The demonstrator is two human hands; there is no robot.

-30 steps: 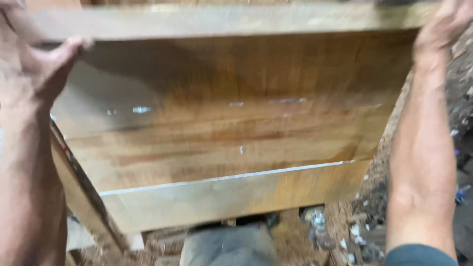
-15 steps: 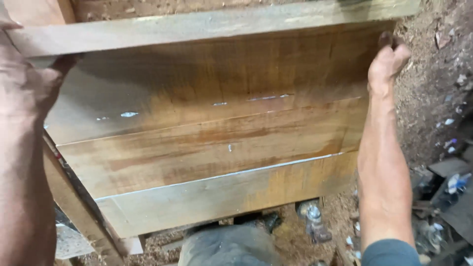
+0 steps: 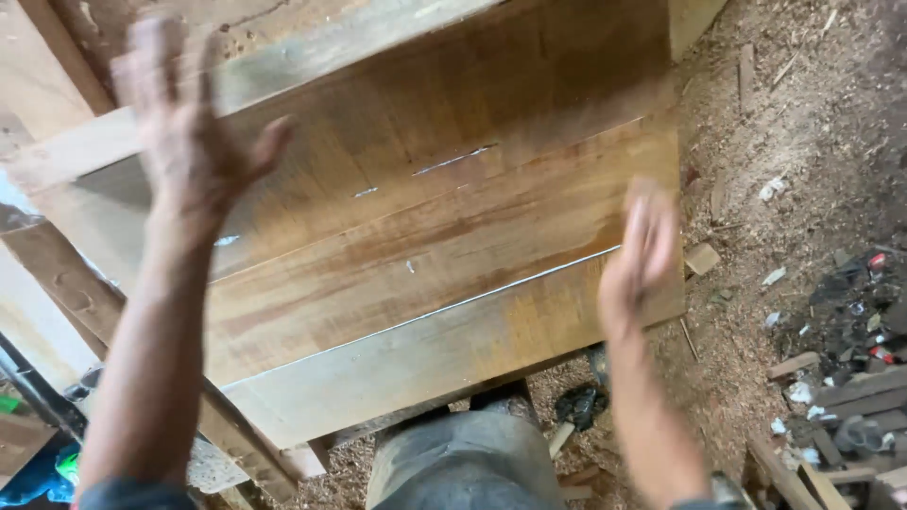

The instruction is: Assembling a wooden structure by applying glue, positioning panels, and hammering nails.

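One wooden panel of glued brown boards, tilted, long axis running left to right — filling the middle ahead of both hands. Left hand raised above its upper-left part, fingers spread. Right hand nearer, beside the right edge — fingers together, blurred, gripping nothing.

Smooth brown wooden panel over rough sawdust-strewn ground.

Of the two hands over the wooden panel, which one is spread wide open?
The left hand, raised over the upper left part of the brown wooden panel, has its fingers fanned apart. The right hand keeps its fingers together by the panel's right edge.
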